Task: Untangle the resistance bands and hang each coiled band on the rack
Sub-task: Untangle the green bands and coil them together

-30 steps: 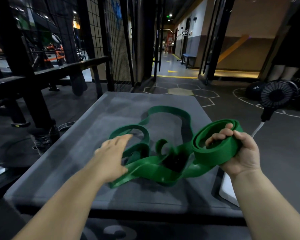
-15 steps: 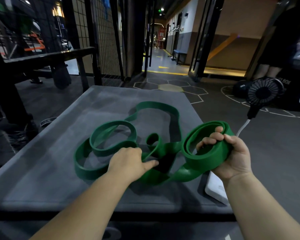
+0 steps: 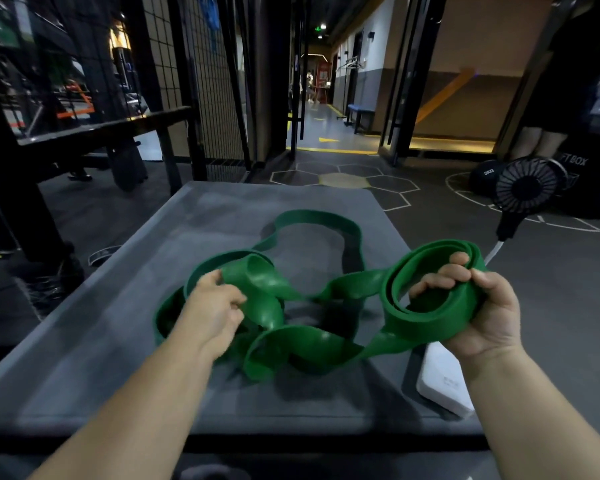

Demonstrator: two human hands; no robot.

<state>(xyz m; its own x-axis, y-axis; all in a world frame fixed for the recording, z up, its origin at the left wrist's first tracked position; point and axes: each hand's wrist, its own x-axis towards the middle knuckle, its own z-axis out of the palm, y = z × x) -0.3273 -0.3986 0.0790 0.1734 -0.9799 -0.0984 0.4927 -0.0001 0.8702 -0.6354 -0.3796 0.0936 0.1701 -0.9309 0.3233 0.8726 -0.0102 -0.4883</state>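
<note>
Grey padded surface (image 3: 118, 341), flat-topped and matte, scuffed pale in patches, fills the lower middle of the view. Around it lies a dark floor (image 3: 551, 306), with hexagon markings (image 3: 343, 180) painted beyond the far edge, one filled yellow. Room: dim gym hall, with a wire mesh partition (image 3: 201, 81) at upper left, a black metal frame (image 3: 101, 129) to the left, and a lit corridor (image 3: 312, 126) straight ahead with a blue bench (image 3: 361, 112) along its right wall. One green resistance band (image 3: 309, 344), wide and flat: the loose part lies in twisted, overlapping loops on the padded surface, the farthest loop open near the middle; the rest is wound into a coil (image 3: 430, 317) of several turns, held just above the right side. The left hand (image 3: 215, 306) has its fingers curled, grasping a fold of the loose band at the left of the heap. The right hand (image 3: 482, 313) is clenched around the coil, fingertips hooked inside the ring, thumb over its outer rim. Nearby: a white flat box (image 3: 444, 379) at the right edge, partly hidden under the right wrist and coil; a black round fan (image 3: 529, 185) on a stem to the right, its white cable (image 3: 492, 252) running down behind the coil; a black ball (image 3: 485, 174) marked 3KG on the floor beside the fan; a person's legs (image 3: 548, 142) at far right. Both forearms cross the near edge and cover part of the padded surface.
</note>
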